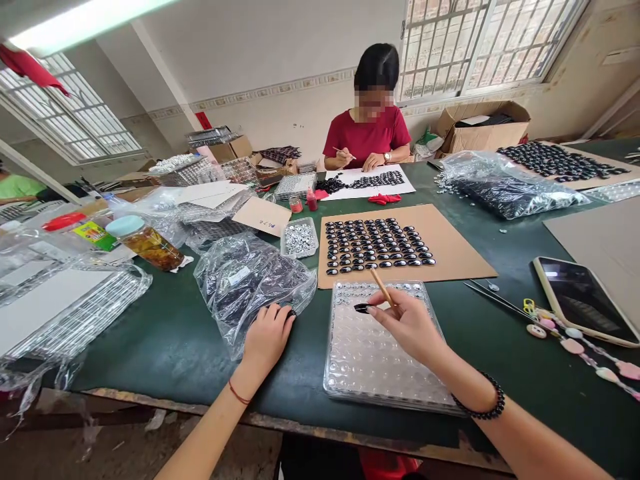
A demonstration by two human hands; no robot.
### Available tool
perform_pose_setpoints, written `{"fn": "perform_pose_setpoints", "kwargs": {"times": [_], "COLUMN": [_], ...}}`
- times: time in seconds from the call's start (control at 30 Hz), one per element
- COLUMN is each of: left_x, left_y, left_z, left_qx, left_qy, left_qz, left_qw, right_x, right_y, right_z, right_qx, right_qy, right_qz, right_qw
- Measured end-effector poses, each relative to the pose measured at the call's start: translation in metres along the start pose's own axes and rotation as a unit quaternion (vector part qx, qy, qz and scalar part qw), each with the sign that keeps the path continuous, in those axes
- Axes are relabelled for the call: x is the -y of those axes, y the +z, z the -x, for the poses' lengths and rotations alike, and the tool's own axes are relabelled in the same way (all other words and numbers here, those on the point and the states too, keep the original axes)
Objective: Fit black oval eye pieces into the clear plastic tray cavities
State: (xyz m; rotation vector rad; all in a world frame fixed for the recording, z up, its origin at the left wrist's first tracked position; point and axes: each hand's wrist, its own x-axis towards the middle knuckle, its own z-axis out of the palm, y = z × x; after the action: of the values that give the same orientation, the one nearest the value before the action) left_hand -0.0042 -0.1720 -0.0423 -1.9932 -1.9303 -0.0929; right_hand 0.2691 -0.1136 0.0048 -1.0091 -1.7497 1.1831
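Observation:
My right hand [407,327] is closed around a thin wooden stick [383,288] and pinches a glossy black oval piece [362,308]. It hovers over a stack of clear plastic trays [370,360] with round pockets; silvery bits sit in the far rows. My left hand [267,333] lies at the right edge of a clear plastic bag [250,273] of dark pieces. Its fingers are curled over a small black piece [291,313], only partly visible. Beyond the trays, a brown cardboard sheet [450,257] carries rows of black oval pieces with pale centres [375,243].
A small tub of silvery stones [299,238] stands left of the cardboard. Tweezers [500,299] and a phone [587,300] with a beaded strap lie at right. A jar [145,243] and packaged trays [75,307] are at left. Opposite, a co-worker [367,133] handles similar black pieces.

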Motion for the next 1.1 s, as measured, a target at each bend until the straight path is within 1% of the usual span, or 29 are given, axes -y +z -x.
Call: {"fn": "perform_pose_setpoints", "kwargs": {"times": [0.1,0.27,0.4,0.47,0.6,0.67,0.73,0.8,0.83,0.87,0.9,0.93,0.97,1.0,1.03,1.07,1.1], "left_x": [-0.002,-0.001,0.003,0.005,0.007,0.009,0.011,0.010,0.007,0.003,-0.002,-0.008,-0.014,-0.021,-0.027,-0.033,-0.038], "left_y": [0.001,0.002,0.003,0.004,0.006,0.007,0.006,0.000,-0.005,-0.012,-0.019,-0.027,-0.035,-0.041,-0.046,-0.049,-0.050], "left_z": [-0.002,-0.007,-0.011,-0.013,-0.015,-0.014,-0.012,-0.013,-0.015,-0.018,-0.023,-0.028,-0.035,-0.042,-0.049,-0.056,-0.063], "left_qx": [0.009,0.029,0.031,0.034,0.064,0.053,0.019,-0.014,-0.016,-0.009,0.011,0.047,0.076,0.103,0.133,0.163,0.186], "left_qy": [0.007,0.015,0.032,0.028,0.007,0.002,-0.015,-0.054,-0.082,-0.116,-0.156,-0.199,-0.241,-0.268,-0.285,-0.298,-0.308], "left_qz": [-0.023,-0.056,-0.049,-0.044,-0.036,-0.007,0.055,0.163,0.235,0.321,0.417,0.520,0.629,0.726,0.797,0.841,0.868], "left_qw": [1.000,0.998,0.998,0.998,0.997,0.999,0.998,0.985,0.968,0.940,0.895,0.829,0.735,0.625,0.516,0.420,0.342], "right_x": [0.002,0.001,0.001,0.002,0.004,0.004,0.004,0.002,0.001,-0.001,-0.003,-0.006,-0.009,-0.013,-0.019,-0.026,-0.034], "right_y": [0.000,0.000,0.000,0.000,0.000,0.001,0.002,0.001,0.000,-0.002,-0.007,-0.013,-0.021,-0.032,-0.044,-0.057,-0.071], "right_z": [0.000,-0.001,-0.001,-0.002,-0.002,-0.002,-0.001,-0.001,-0.002,-0.005,-0.009,-0.015,-0.023,-0.033,-0.045,-0.059,-0.075], "right_qx": [-0.005,-0.005,-0.010,-0.011,-0.014,-0.016,-0.017,-0.017,-0.019,-0.024,-0.033,-0.047,-0.065,-0.087,-0.112,-0.140,-0.171], "right_qy": [-0.011,-0.009,-0.001,-0.002,-0.005,0.000,0.003,0.004,0.006,0.008,0.010,0.011,0.009,0.005,0.001,0.000,0.005], "right_qz": [0.001,0.011,0.013,0.006,0.003,0.004,0.003,-0.001,-0.002,-0.002,0.003,0.013,0.028,0.051,0.079,0.111,0.158], "right_qw": [1.000,1.000,1.000,1.000,1.000,1.000,1.000,1.000,1.000,1.000,0.999,0.999,0.997,0.995,0.991,0.984,0.973]}}
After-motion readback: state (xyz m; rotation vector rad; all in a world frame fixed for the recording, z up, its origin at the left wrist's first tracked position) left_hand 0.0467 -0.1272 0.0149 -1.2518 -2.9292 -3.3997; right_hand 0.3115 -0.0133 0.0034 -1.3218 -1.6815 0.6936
